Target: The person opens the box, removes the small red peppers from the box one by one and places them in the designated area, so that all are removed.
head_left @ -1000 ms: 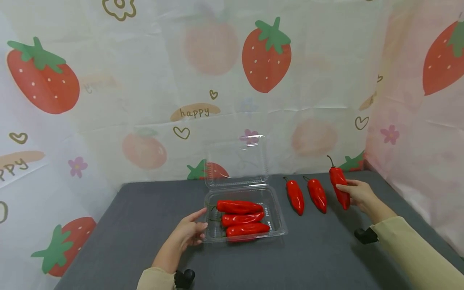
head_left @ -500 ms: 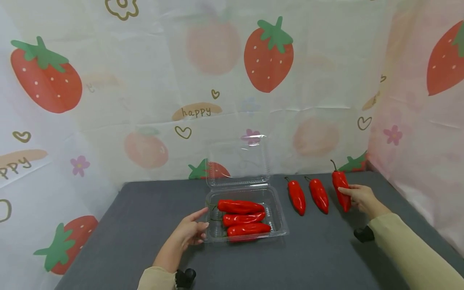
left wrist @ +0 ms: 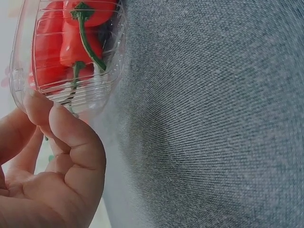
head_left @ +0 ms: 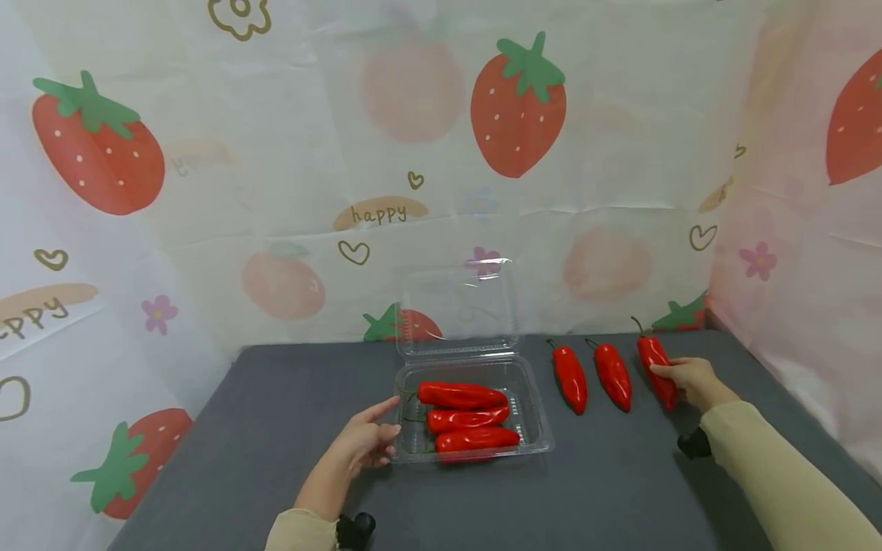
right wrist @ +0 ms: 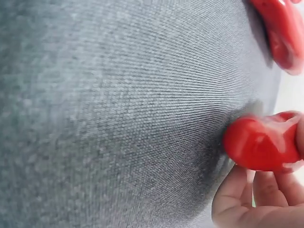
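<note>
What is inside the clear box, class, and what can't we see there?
Three red peppers lie side by side inside the clear box. Whatever is directly beneath them is covered and cannot be seen.

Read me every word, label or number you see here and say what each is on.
"happy": center tan patch, back sheet.
"ppy", start cut off: left tan patch, left sheet.
Too faint to read: mark on the pale patch left of "happy".
Too small and slanted to read: right patch.
No writing visible on the clear container or red peppers.
</note>
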`<state>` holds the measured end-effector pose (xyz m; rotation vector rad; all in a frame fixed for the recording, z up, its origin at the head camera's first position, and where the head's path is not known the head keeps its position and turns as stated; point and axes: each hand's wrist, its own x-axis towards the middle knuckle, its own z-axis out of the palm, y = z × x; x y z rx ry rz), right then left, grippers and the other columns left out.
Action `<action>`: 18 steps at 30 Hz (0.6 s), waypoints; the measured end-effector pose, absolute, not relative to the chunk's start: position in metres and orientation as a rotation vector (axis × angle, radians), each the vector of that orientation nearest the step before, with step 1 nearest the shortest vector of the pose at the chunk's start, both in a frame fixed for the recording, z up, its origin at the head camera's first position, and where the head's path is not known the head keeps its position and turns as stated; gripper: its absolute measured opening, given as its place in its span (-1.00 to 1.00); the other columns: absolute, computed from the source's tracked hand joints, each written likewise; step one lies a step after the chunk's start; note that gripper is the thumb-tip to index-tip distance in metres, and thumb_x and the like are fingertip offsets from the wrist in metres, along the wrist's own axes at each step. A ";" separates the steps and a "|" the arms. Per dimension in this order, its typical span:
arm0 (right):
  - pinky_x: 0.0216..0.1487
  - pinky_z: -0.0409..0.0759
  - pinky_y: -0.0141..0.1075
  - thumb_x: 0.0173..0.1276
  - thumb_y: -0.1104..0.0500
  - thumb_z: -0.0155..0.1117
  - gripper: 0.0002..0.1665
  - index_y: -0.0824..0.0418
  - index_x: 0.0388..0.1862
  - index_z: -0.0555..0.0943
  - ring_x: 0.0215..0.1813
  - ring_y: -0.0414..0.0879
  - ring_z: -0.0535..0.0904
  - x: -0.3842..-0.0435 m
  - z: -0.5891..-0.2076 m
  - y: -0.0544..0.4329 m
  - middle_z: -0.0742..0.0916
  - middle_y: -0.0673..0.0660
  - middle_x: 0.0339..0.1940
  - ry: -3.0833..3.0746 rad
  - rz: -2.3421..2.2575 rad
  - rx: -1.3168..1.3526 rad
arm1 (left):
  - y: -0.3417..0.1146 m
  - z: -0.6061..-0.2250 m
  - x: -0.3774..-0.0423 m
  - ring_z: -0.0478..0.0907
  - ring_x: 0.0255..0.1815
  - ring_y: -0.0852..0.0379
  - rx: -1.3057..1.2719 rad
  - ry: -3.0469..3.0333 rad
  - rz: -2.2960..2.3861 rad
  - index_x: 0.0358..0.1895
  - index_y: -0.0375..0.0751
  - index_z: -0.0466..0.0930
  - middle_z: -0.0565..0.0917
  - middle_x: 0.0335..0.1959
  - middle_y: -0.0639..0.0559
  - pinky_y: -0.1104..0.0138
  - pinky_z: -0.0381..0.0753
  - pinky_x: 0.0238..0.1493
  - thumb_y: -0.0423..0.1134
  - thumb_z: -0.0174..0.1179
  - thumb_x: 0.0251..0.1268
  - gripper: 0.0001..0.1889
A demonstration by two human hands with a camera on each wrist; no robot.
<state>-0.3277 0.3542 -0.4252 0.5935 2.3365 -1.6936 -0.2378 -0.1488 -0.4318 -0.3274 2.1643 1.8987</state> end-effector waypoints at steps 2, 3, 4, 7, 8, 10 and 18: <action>0.07 0.53 -0.08 0.36 0.13 0.25 -0.05 0.62 0.44 -0.02 0.11 0.20 0.41 -0.331 -0.427 0.355 0.23 0.55 0.37 2.333 -1.689 0.627 | -0.148 -0.432 -0.238 0.40 -0.68 0.21 -0.332 2.167 1.895 0.43 -0.22 0.31 0.37 -0.61 0.05 0.42 0.42 -0.64 -0.48 0.09 0.35 -0.43; 0.09 0.51 -0.08 0.35 0.14 0.26 -0.05 0.61 0.44 -0.01 0.12 0.20 0.40 -0.332 -0.429 0.355 0.22 0.55 0.38 2.333 -1.688 0.654 | -0.148 -0.433 -0.238 0.40 -0.68 0.21 -0.333 2.169 1.891 0.43 -0.22 0.31 0.38 -0.60 0.04 0.42 0.42 -0.64 -0.48 0.09 0.35 -0.43; 0.13 0.48 -0.06 0.35 0.15 0.26 -0.05 0.60 0.44 -0.01 0.14 0.21 0.39 -0.334 -0.431 0.355 0.21 0.54 0.40 2.330 -1.689 0.679 | -0.147 -0.433 -0.238 0.40 -0.68 0.21 -0.335 2.169 1.890 0.43 -0.22 0.31 0.38 -0.60 0.04 0.42 0.42 -0.64 -0.48 0.09 0.35 -0.44; 0.19 0.45 -0.05 0.34 0.14 0.28 -0.05 0.57 0.45 0.01 0.13 0.19 0.38 -0.338 -0.435 0.355 0.20 0.52 0.42 2.327 -1.683 0.763 | -0.147 -0.434 -0.239 0.40 -0.68 0.21 -0.335 2.168 1.884 0.43 -0.21 0.31 0.37 -0.61 0.05 0.42 0.43 -0.64 -0.47 0.09 0.36 -0.44; 0.20 0.44 -0.05 0.34 0.14 0.27 -0.06 0.56 0.46 0.02 0.12 0.18 0.37 -0.339 -0.437 0.355 0.21 0.50 0.43 2.323 -1.691 0.785 | -0.147 -0.434 -0.239 0.40 -0.68 0.21 -0.334 2.167 1.883 0.43 -0.21 0.31 0.37 -0.61 0.05 0.42 0.43 -0.64 -0.47 0.08 0.36 -0.44; 0.23 0.42 -0.04 0.34 0.13 0.27 -0.06 0.55 0.46 0.02 0.12 0.17 0.38 -0.341 -0.438 0.355 0.22 0.49 0.43 2.333 -1.683 0.805 | -0.148 -0.434 -0.239 0.40 -0.68 0.21 -0.332 2.164 1.887 0.43 -0.21 0.31 0.36 -0.61 0.06 0.43 0.43 -0.64 -0.47 0.08 0.36 -0.44; 0.13 0.46 -0.10 0.34 0.07 0.25 -0.03 0.54 0.47 0.00 0.08 0.13 0.35 -0.348 -0.440 0.359 0.25 0.46 0.36 2.341 -1.614 0.783 | -0.149 -0.433 -0.238 0.40 -0.69 0.23 -0.334 2.166 1.903 0.43 -0.22 0.31 0.40 -0.57 0.05 0.44 0.42 -0.66 -0.49 0.08 0.34 -0.43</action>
